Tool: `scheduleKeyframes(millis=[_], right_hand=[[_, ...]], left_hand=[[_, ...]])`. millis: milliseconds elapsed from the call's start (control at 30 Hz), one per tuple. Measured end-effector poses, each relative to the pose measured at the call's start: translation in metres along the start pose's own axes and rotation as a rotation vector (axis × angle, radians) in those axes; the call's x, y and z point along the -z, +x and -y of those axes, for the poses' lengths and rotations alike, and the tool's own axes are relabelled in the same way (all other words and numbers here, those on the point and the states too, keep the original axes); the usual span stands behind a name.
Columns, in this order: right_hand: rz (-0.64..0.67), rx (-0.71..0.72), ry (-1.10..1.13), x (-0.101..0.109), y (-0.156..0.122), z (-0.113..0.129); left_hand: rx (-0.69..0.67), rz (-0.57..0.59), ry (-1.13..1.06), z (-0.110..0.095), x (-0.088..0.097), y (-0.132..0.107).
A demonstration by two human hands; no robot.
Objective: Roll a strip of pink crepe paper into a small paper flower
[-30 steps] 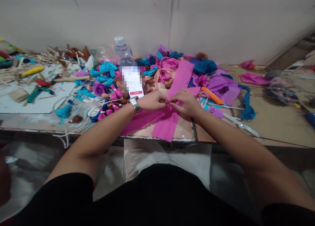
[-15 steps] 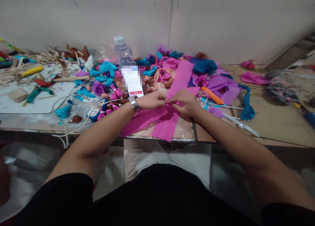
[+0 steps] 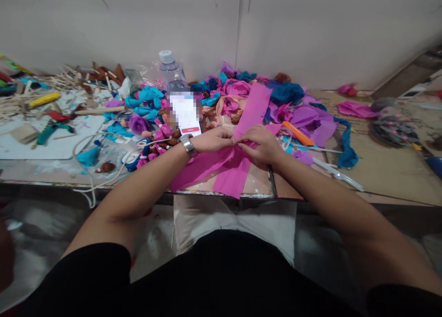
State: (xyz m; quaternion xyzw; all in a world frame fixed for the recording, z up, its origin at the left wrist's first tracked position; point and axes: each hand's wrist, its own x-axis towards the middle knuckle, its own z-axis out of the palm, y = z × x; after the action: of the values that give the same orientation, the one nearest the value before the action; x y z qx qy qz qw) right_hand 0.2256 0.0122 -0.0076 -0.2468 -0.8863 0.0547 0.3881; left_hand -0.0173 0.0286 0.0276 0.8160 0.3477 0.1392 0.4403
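Strips of bright pink crepe paper [image 3: 233, 179] lie crossed on the table in front of me, one reaching toward the back and one toward the left. My left hand [image 3: 219, 139], with a metal watch at its wrist, pinches the pink paper near where the strips cross. Close against it, my right hand [image 3: 258, 144] also grips the paper between thumb and fingers. The fingertips nearly meet, and the bit of paper between them is mostly hidden. A phone [image 3: 186, 114] with a lit screen leans just behind my left hand.
A plastic bottle [image 3: 172, 73] stands behind the phone. Crumpled coloured paper pieces [image 3: 145, 98] heap around it. On the right lie an orange utility knife [image 3: 297, 133] and scissors [image 3: 340, 175]. Green-handled pliers [image 3: 55, 130], a white cable [image 3: 74, 146] and wooden sticks [image 3: 74, 77] lie left.
Both hands stay in nearly the same place, with only slight finger movement at the paper. The strips have barely shifted.
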Motion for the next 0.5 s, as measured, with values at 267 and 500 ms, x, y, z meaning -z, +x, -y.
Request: scheduleKeyframes(millis=[267, 500], right_hand=[[0.016, -0.016, 0.011, -0.0002, 0.0002, -0.0006], [0.012, 0.004, 0.030, -0.0006, -0.0003, -0.0021]], left_hand=[[-0.039, -0.009, 0.041, 0.0015, 0.0002, -0.0008], [-0.079, -0.012, 0.092, 0.0060, 0.0009, 0.0006]])
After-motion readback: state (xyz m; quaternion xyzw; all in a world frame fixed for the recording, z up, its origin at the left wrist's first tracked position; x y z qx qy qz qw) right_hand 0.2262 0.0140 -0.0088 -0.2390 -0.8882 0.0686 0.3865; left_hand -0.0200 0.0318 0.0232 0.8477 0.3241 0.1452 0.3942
